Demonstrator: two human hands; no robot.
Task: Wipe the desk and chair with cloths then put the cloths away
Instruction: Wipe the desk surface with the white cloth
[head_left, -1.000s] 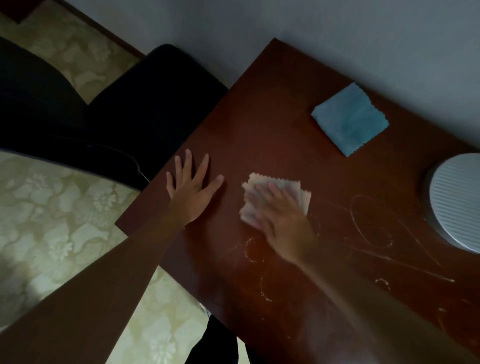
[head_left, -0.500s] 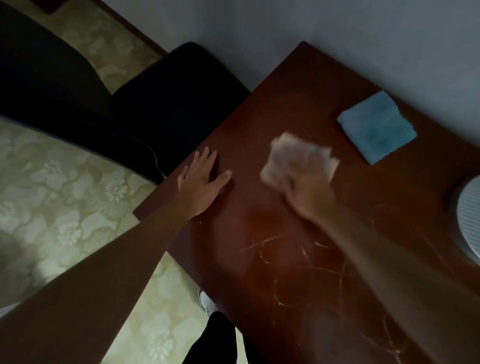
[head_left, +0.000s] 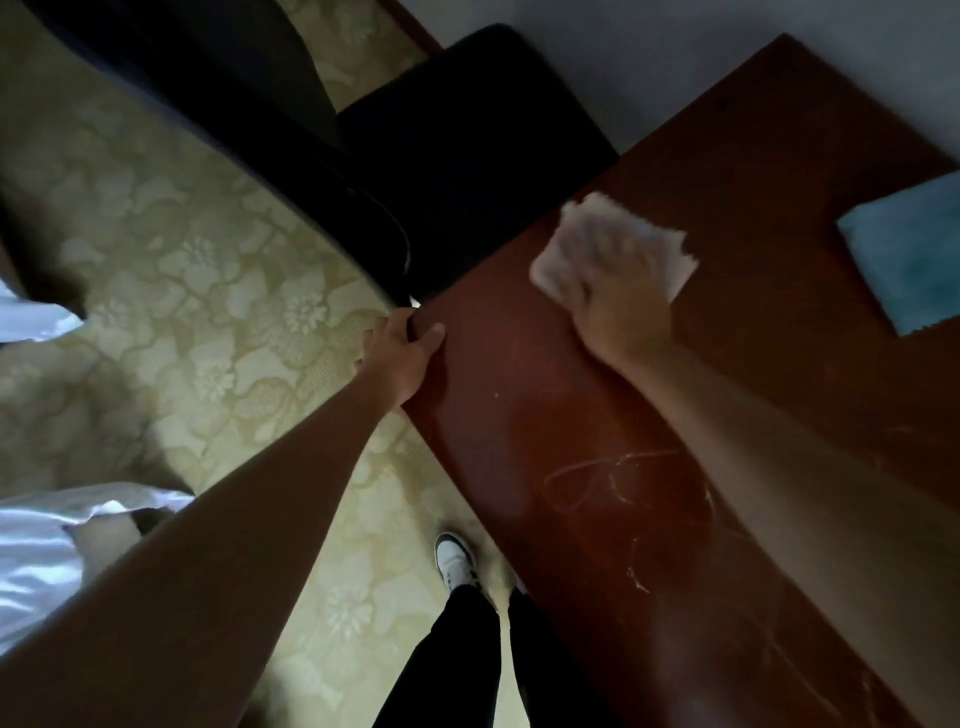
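The dark red wooden desk (head_left: 561, 395) fills the right side, with pale scratch-like marks on its near part. My right hand (head_left: 618, 306) presses a white cloth (head_left: 672, 254) flat against the desk near its left edge; both are blurred by motion. My left hand (head_left: 400, 353) grips the desk's left edge, thumb on top and fingers curled over the side. A blue cloth (head_left: 914, 260) lies folded on the desk at the far right, partly cut off. The black chair (head_left: 467, 156) stands just beyond the desk's left edge.
Patterned yellow-green flooring (head_left: 208, 312) spreads out on the left. My dark trouser legs and a white shoe (head_left: 454, 561) are beside the desk's near edge. White fabric (head_left: 36, 561) shows at the far left. A grey wall (head_left: 675, 52) runs behind the desk.
My right hand swept the white cloth away from me and then leftwards across the desk. My left hand went from lying flat on the desktop to gripping its left edge. The view swung left.
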